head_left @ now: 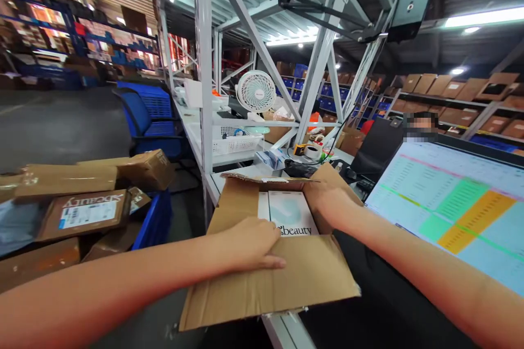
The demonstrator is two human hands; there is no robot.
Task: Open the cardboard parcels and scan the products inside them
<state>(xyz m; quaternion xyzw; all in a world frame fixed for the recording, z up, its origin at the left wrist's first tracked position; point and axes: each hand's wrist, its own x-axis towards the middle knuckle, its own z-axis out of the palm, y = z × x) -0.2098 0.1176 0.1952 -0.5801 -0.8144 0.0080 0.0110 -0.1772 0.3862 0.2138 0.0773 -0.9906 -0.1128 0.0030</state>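
A brown cardboard box (262,278) stands in front of me with its flaps folded out. Inside it lies a white carton (291,210) with a pale blue design and lettering ending in "beauty"; a narrow white strip shows beside it. My left hand (256,242) is closed over the box's front edge, fingers curled inward by the white carton and thumb along the front flap. At the right wall, my right hand (333,202) is closed around the edge by the raised side flap (331,177). Its fingertips are partly hidden and slightly blurred.
To the left, a blue bin (158,221) holds several taped parcels (88,212). A monitor (450,202) stands close on the right. Beyond the box are a white fan (256,91), a white basket (233,144), tape rolls (313,151) and a metal frame post (203,65). A person's head shows behind the monitor.
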